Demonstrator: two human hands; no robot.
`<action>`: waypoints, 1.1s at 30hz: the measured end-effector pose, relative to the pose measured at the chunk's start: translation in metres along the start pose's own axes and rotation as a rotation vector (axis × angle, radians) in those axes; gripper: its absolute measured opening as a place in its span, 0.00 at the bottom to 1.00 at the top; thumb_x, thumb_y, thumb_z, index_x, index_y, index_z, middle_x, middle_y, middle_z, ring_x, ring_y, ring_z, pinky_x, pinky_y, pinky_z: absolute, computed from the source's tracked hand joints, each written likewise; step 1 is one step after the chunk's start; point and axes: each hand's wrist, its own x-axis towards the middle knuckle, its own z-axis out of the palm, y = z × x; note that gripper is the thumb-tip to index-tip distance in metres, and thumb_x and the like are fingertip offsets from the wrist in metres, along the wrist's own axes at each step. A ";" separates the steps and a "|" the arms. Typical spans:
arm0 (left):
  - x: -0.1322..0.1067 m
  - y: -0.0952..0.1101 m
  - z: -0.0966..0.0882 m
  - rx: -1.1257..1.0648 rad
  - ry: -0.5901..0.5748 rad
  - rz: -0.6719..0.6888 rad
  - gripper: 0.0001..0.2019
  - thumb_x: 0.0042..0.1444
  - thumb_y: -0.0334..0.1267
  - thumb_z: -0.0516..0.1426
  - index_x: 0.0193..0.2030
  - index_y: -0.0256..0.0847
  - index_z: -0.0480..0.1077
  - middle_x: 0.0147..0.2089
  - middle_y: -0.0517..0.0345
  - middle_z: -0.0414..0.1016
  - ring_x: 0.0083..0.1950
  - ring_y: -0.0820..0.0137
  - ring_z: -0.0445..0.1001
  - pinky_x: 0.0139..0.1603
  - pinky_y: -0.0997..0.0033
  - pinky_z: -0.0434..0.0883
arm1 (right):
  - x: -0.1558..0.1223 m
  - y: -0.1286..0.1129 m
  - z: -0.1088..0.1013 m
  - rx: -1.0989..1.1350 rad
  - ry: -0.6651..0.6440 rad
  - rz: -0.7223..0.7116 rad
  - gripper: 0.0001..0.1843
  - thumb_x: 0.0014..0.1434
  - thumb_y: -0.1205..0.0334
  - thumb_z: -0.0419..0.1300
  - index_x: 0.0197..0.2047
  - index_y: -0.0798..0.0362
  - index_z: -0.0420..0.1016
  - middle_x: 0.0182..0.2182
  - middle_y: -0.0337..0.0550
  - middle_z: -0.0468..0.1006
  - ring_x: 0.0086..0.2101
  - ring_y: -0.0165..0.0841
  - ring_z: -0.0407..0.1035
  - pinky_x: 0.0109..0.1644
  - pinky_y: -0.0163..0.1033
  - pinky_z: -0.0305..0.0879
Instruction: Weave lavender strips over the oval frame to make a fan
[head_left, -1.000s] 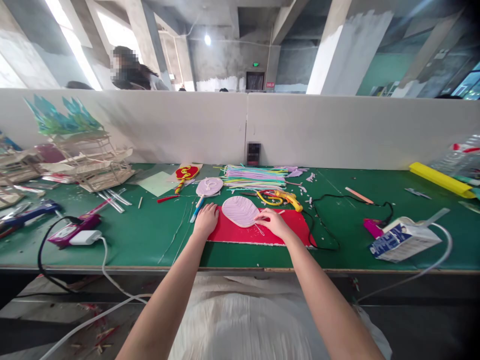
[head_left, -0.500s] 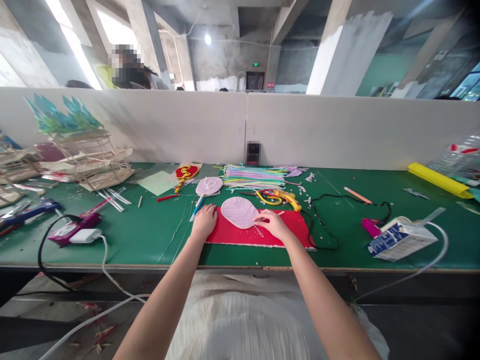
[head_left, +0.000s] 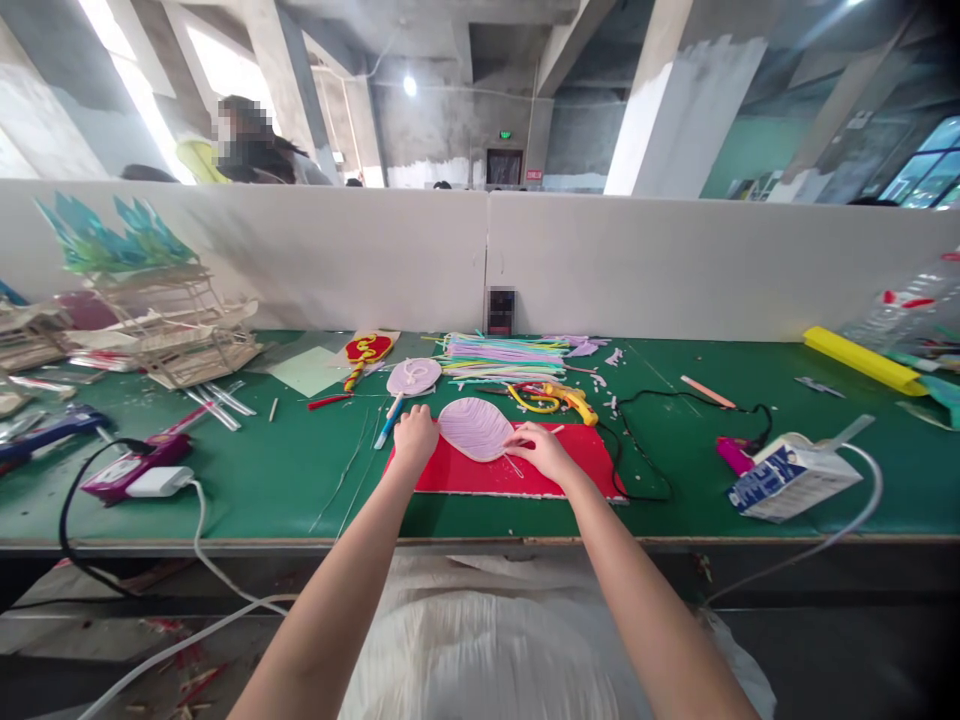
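A lilac oval disc [head_left: 474, 430], covered in ribbed curving strips, lies on a red board [head_left: 465, 480]. At its left rim is my left hand [head_left: 416, 437], fingers curled and fingertips touching the edge. My right hand [head_left: 541, 450] pinches the disc's right edge between thumb and fingers. Just below those fingertips, a thin pale loop [head_left: 514, 466] shows on the board. Behind my left hand lie a smaller lilac disc [head_left: 414, 377] and a blue-and-white pen-like tool [head_left: 389, 424]. A yellow glue gun [head_left: 574, 400] rests at the red board's far edge.
Several coloured strips [head_left: 502, 358] lie in a bundle behind the disc. A black cord [head_left: 652, 398] loops to the right, near a blue-and-white box [head_left: 791, 482]. At the left are a purple power strip [head_left: 124, 474] and a wooden model [head_left: 184, 340]. A white partition [head_left: 360, 260] closes the back.
My left hand has shifted right to the disc's left rim, and its fingers have curled. My right hand keeps its pinch. The whole view has shifted slightly.
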 end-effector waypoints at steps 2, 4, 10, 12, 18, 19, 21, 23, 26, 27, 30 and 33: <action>0.000 0.001 0.002 0.000 0.036 -0.003 0.14 0.59 0.31 0.47 0.47 0.33 0.69 0.48 0.41 0.72 0.51 0.53 0.71 0.50 0.58 0.67 | 0.000 0.001 0.000 -0.002 -0.001 -0.002 0.11 0.55 0.51 0.62 0.35 0.49 0.79 0.34 0.43 0.73 0.39 0.36 0.69 0.47 0.43 0.66; -0.001 0.001 0.004 -0.010 0.061 0.004 0.16 0.59 0.29 0.45 0.49 0.33 0.69 0.49 0.41 0.72 0.52 0.55 0.70 0.52 0.59 0.65 | 0.000 0.002 0.000 -0.003 -0.003 -0.006 0.12 0.55 0.50 0.62 0.35 0.48 0.79 0.34 0.43 0.73 0.40 0.36 0.69 0.47 0.43 0.66; -0.001 0.000 0.005 -0.045 0.112 0.051 0.16 0.59 0.28 0.45 0.48 0.33 0.69 0.49 0.43 0.72 0.53 0.58 0.69 0.55 0.60 0.62 | 0.000 0.004 0.000 -0.010 -0.002 -0.008 0.13 0.55 0.49 0.62 0.35 0.48 0.79 0.34 0.43 0.73 0.39 0.36 0.69 0.47 0.43 0.66; -0.001 0.001 0.005 -0.052 0.120 0.073 0.14 0.58 0.28 0.45 0.44 0.34 0.71 0.47 0.44 0.72 0.51 0.58 0.70 0.54 0.61 0.63 | 0.000 0.004 0.000 -0.016 0.001 -0.010 0.13 0.55 0.49 0.62 0.36 0.49 0.79 0.34 0.43 0.74 0.40 0.36 0.69 0.47 0.43 0.66; 0.000 0.000 0.006 -0.067 0.121 0.146 0.12 0.58 0.29 0.47 0.37 0.35 0.72 0.44 0.44 0.72 0.48 0.58 0.71 0.53 0.61 0.64 | -0.001 0.004 0.000 -0.058 0.008 -0.036 0.12 0.57 0.50 0.61 0.35 0.49 0.79 0.34 0.43 0.73 0.40 0.36 0.69 0.47 0.42 0.66; 0.000 0.000 0.006 -0.072 0.119 0.151 0.12 0.58 0.29 0.47 0.37 0.35 0.72 0.44 0.44 0.72 0.47 0.58 0.71 0.52 0.61 0.65 | -0.001 0.004 0.000 -0.068 0.011 -0.043 0.12 0.57 0.50 0.61 0.35 0.49 0.79 0.34 0.43 0.73 0.40 0.36 0.68 0.47 0.43 0.65; 0.001 -0.001 0.008 -0.084 0.114 0.159 0.13 0.58 0.28 0.47 0.37 0.34 0.72 0.44 0.44 0.73 0.46 0.58 0.71 0.50 0.61 0.66 | -0.001 0.004 0.001 -0.089 0.018 -0.059 0.11 0.57 0.51 0.61 0.36 0.49 0.79 0.33 0.43 0.73 0.40 0.36 0.68 0.47 0.43 0.65; 0.002 -0.001 0.009 -0.095 0.107 0.164 0.13 0.58 0.27 0.46 0.38 0.34 0.72 0.44 0.44 0.73 0.46 0.59 0.72 0.49 0.62 0.67 | -0.001 0.004 0.001 -0.108 0.025 -0.077 0.10 0.58 0.52 0.61 0.36 0.49 0.79 0.33 0.42 0.73 0.40 0.36 0.68 0.47 0.43 0.65; 0.003 -0.002 0.012 -0.112 0.098 0.177 0.14 0.58 0.27 0.46 0.40 0.34 0.73 0.46 0.43 0.73 0.47 0.59 0.72 0.49 0.63 0.68 | -0.002 0.005 0.002 -0.135 0.040 -0.102 0.09 0.57 0.54 0.61 0.36 0.48 0.79 0.33 0.42 0.73 0.40 0.36 0.67 0.47 0.42 0.64; 0.003 -0.002 0.013 -0.118 0.094 0.187 0.14 0.58 0.28 0.46 0.40 0.34 0.73 0.47 0.44 0.73 0.48 0.59 0.72 0.50 0.63 0.68 | -0.002 0.005 0.002 -0.144 0.047 -0.109 0.09 0.57 0.54 0.61 0.36 0.48 0.79 0.33 0.42 0.73 0.40 0.36 0.67 0.47 0.42 0.64; 0.005 -0.003 0.016 -0.140 0.075 0.228 0.16 0.58 0.27 0.46 0.44 0.35 0.73 0.51 0.46 0.72 0.49 0.62 0.72 0.52 0.66 0.68 | -0.002 0.003 0.002 -0.169 0.064 -0.134 0.08 0.58 0.55 0.61 0.35 0.49 0.79 0.32 0.42 0.73 0.39 0.36 0.67 0.46 0.41 0.65; 0.006 -0.004 0.020 -0.157 0.055 0.257 0.20 0.56 0.25 0.46 0.49 0.38 0.73 0.55 0.48 0.71 0.52 0.64 0.71 0.55 0.67 0.67 | -0.003 0.001 0.003 -0.194 0.076 -0.160 0.07 0.58 0.56 0.61 0.35 0.49 0.79 0.31 0.42 0.73 0.38 0.35 0.67 0.45 0.41 0.65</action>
